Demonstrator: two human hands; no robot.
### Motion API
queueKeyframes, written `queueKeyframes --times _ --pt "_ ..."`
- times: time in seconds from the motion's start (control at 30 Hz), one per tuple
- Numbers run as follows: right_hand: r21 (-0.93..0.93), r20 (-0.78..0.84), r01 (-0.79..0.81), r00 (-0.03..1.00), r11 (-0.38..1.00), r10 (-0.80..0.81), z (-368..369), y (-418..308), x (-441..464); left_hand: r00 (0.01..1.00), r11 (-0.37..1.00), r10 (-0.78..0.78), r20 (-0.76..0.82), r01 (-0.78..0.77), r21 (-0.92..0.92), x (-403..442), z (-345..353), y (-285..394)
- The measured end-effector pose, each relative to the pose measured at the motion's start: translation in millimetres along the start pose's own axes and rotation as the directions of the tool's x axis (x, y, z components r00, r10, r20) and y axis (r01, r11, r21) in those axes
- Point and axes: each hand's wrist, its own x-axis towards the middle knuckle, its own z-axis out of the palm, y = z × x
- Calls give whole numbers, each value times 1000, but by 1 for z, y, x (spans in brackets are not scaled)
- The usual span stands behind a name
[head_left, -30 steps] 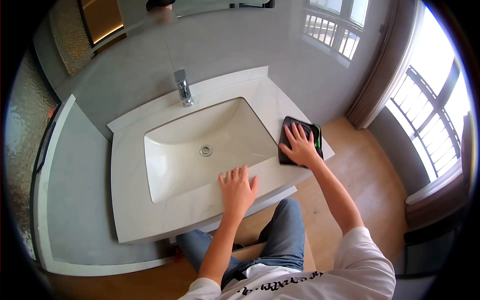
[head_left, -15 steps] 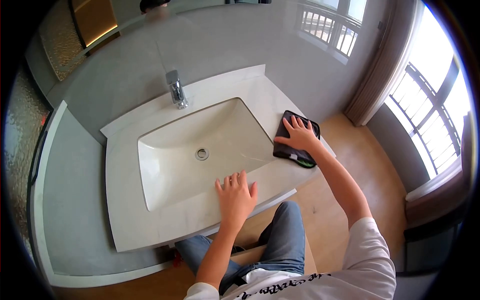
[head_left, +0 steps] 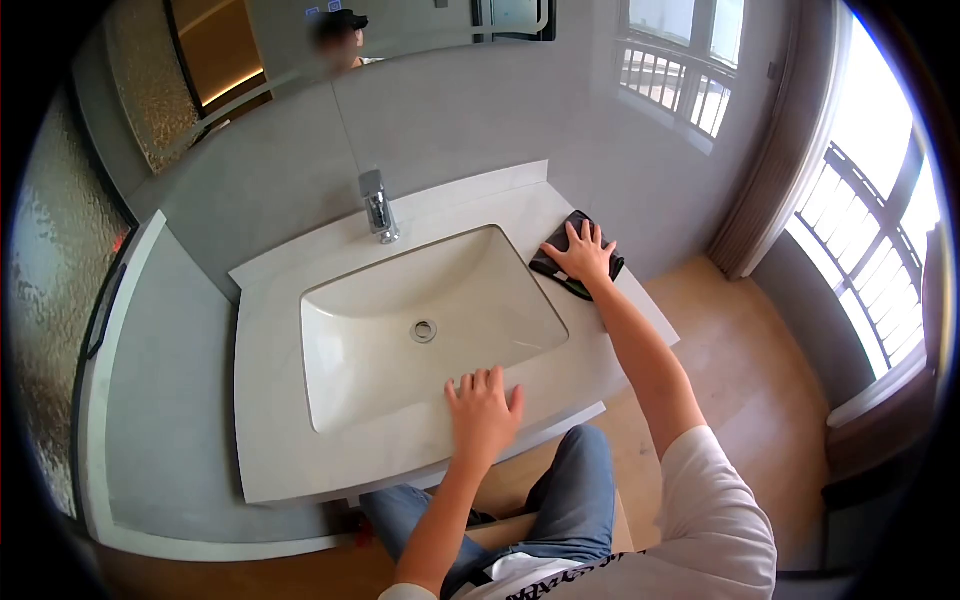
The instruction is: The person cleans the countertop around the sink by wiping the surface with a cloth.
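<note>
right hand [head_left: 583,258] spread over black cloth [head_left: 564,281] near desk [head_left: 270,400]'s rear right corner; left hand [head_left: 484,415], fingers apart, at front edge; work apparently unfinished.

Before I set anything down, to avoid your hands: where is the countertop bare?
Bare countertop lies between the sink and the left edge, and behind the sink, right of the faucet. It is crowded at right, where the right hand rests on a dark folded item, and at front-centre, by the left hand.

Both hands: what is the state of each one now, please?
Left hand: open, holding nothing, by the basin.
Right hand: open, spread on the black cloth-like item.
</note>
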Motion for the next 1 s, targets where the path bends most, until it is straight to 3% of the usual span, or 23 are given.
queueKeyframes --times 0.13,0.43,0.63,1.0 --pt "-24 -7 109 994 994 -109 -3 13 -60 998 1000 11 -57 -13 -26 -1 1 0" --pt "43 73 268 960 962 -271 -46 40 -208 1000 999 25 -18 -25 -26 -4 -4 -3" --pt "-11 100 204 974 979 -202 -45 28 -188 1000 998 -2 29 4 -63 -6 3 -2" --pt "-49 73 102 992 994 -98 -5 -7 -52 1000 999 14 22 -14 -35 -2 -11 2"
